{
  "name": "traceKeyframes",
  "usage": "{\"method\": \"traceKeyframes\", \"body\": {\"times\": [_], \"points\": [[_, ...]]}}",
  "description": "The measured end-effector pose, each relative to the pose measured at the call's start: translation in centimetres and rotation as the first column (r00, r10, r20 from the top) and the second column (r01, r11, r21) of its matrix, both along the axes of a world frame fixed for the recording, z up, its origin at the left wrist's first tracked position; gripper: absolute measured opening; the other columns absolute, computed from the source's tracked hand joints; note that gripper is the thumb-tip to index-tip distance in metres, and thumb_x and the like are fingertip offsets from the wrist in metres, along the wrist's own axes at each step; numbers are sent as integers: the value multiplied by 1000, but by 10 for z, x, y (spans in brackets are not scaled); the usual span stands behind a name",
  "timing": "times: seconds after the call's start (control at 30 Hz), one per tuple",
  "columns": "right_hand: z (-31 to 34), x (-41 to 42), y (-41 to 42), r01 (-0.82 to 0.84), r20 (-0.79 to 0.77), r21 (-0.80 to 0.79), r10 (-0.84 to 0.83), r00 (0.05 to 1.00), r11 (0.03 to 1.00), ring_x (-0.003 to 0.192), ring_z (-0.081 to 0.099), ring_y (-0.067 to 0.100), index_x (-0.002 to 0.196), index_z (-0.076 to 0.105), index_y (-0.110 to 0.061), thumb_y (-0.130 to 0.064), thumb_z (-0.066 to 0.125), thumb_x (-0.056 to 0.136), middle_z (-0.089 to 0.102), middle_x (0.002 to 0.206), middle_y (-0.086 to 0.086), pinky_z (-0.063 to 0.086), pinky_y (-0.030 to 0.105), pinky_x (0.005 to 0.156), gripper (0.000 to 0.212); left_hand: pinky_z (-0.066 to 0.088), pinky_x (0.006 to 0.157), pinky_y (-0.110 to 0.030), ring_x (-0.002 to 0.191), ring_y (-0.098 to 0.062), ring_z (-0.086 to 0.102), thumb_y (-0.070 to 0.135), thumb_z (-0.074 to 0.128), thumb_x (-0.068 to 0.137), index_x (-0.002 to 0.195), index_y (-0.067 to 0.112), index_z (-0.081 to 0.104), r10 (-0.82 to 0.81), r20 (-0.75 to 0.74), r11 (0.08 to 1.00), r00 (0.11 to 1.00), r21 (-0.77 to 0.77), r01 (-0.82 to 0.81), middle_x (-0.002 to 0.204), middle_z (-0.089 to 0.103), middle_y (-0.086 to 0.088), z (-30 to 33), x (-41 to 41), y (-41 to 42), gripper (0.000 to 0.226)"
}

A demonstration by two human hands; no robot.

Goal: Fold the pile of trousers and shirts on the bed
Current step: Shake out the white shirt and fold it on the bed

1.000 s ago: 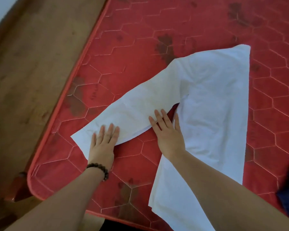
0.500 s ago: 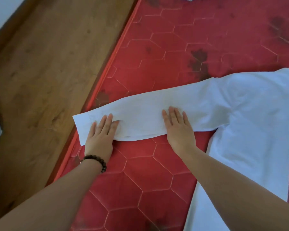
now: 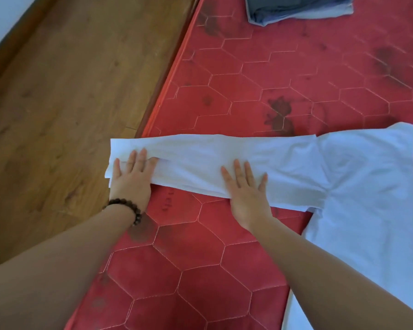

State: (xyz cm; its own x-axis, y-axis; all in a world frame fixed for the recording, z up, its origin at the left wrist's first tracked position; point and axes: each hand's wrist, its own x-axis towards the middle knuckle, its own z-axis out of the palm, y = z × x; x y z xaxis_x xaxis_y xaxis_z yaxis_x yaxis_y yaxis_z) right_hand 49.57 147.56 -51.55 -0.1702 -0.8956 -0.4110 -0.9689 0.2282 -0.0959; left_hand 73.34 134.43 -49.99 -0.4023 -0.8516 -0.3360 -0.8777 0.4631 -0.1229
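Note:
A white long-sleeved shirt (image 3: 358, 177) lies flat on the red quilted mattress (image 3: 248, 91). Its sleeve stretches straight out to the left, and the cuff end hangs just past the mattress edge. My left hand (image 3: 131, 177), with a dark bead bracelet on the wrist, presses flat on the cuff end with straight fingers. My right hand (image 3: 246, 189) presses flat on the middle of the sleeve, fingers spread. The shirt's body runs down the right side under my right forearm.
A folded dark grey-blue garment (image 3: 293, 8) lies at the top of the mattress. Wooden floor (image 3: 57, 91) lies to the left of the mattress edge, which runs diagonally from top centre to bottom left.
The sleeve has swung from a slant to lie straight across to the left. Both hands slid along with it and still press flat. The view shifted, bringing the folded dark garment in.

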Motion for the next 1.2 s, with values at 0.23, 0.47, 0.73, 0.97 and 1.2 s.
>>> {"method": "traceKeyframes", "body": {"times": [0.23, 0.47, 0.73, 0.97, 1.2], "points": [[9, -16, 29, -240, 152, 38, 232, 961, 970, 143, -30, 20, 149, -9, -44, -60, 6, 93, -31, 153, -9, -16, 56, 114, 60, 8, 113, -64, 146, -34, 7, 46, 48, 79, 137, 11, 35, 31, 34, 999, 999, -10, -30, 157, 14, -18, 12, -12, 55, 70], [25, -76, 42, 69, 4, -337, -72, 997, 939, 149, 2, 24, 153, 18, -28, -41, 17, 101, 3, 161, 4, 6, 54, 119, 53, 8, 118, -54, 148, -25, 5, 62, 22, 91, 143, 12, 37, -245, -219, 969, 944, -15, 248, 159, 14, -12, 4, -76, 69, 74], [-13, -124, 55, 260, -123, -96, -271, 955, 961, 148, -16, 26, 152, -12, -30, -59, 5, 92, -15, 161, 9, -5, 56, 117, 68, -1, 117, -53, 148, -27, 1, 53, 23, 95, 153, 13, 8, -129, -169, 992, 977, -25, 127, 160, 10, -9, -21, -150, 29, 71], [6, -144, 34, 255, -8, -337, -273, 962, 906, 125, 44, 33, 146, 39, -24, -44, 19, 95, 50, 135, 9, 14, 57, 116, 58, 36, 73, -38, 76, -28, 53, 39, 34, 96, 93, 13, 51, -198, -268, 972, 943, -177, 154, 76, 55, -3, -10, -177, 18, 31], [13, -218, -23, 151, -24, -231, -161, 987, 961, 147, 15, 25, 153, 20, -26, -21, 35, 100, 25, 157, 3, 7, 52, 118, 56, 26, 47, -29, 52, -24, 44, 39, 41, 98, 68, 14, 44, -153, -503, 981, 851, 24, 190, 51, 43, 3, -15, -191, -8, 39]]}}
